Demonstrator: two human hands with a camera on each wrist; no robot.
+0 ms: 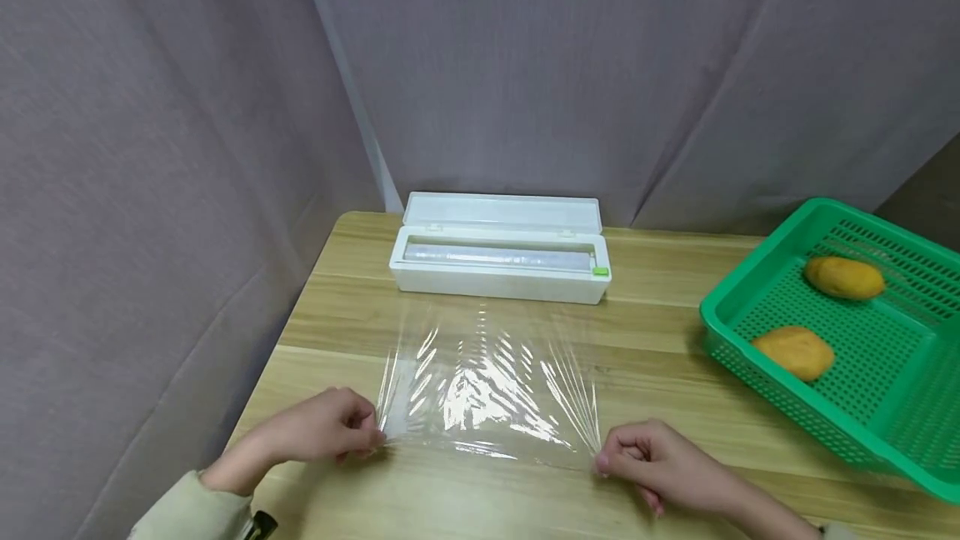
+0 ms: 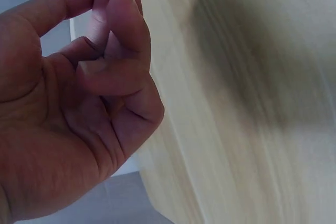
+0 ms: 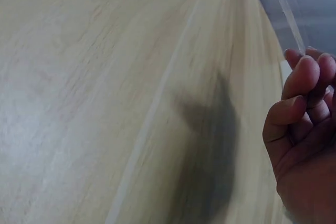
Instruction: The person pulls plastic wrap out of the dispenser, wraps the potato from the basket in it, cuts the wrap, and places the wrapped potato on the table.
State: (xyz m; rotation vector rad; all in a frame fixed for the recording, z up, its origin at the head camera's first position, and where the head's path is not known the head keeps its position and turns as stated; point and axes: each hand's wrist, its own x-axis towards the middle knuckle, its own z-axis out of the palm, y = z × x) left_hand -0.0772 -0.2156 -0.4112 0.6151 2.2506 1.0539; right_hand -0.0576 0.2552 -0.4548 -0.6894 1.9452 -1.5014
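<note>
A clear sheet of plastic wrap (image 1: 487, 394) stretches from the white wrap dispenser box (image 1: 498, 283) toward the near side of the table. My left hand (image 1: 330, 426) pinches its near left corner between thumb and fingers. At the near right corner my right hand (image 1: 660, 465) pinches it the same way, and creases fan out from both grips. The dispenser's lid (image 1: 502, 212) is raised at the back, and the roll (image 1: 498, 257) lies inside. In the right wrist view the edge of the wrap runs taut between the two hands. The left wrist view shows the fingertips together.
A green plastic basket (image 1: 720, 307) stands on the right of the wooden table (image 1: 652, 340), holding two yellow-orange fruits (image 1: 843, 277). A green slider (image 1: 601, 272) sits at the dispenser's right end. Grey curtains (image 1: 525, 73) hang behind and along the left.
</note>
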